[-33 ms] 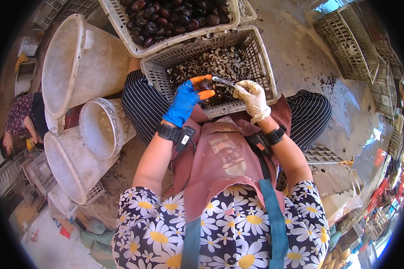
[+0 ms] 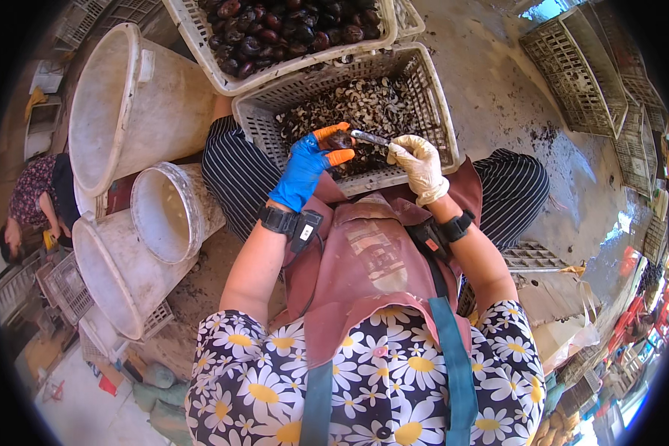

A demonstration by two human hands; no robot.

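My left hand [image 2: 301,172], in a blue glove with orange fingertips on thumb and finger, is closed around a dark red-brown water chestnut [image 2: 340,140]. My right hand [image 2: 421,168], in a pale thin glove, pinches a slim metal peeling knife [image 2: 372,137]. The knife slants up to the left, its bright tip beside the water chestnut; whether it touches cannot be seen clearly. Both hands are over the near side of a slatted plastic crate [image 2: 440,104] between my knees. Dark and whitish peelings [image 2: 364,100] cover its bottom.
Beyond, another crate [image 2: 201,56] is heaped with dark water chestnuts [image 2: 290,30]. At left are a large white tub [image 2: 163,97], a smaller bucket [image 2: 193,201] and another tub [image 2: 137,256]. A person [image 2: 41,193] bends at far left. Empty crates [image 2: 572,74] stand on the wet floor at right.
Hardly anything differs; the water chestnut and the left fingers have turned very slightly, while the knife stays beside it.
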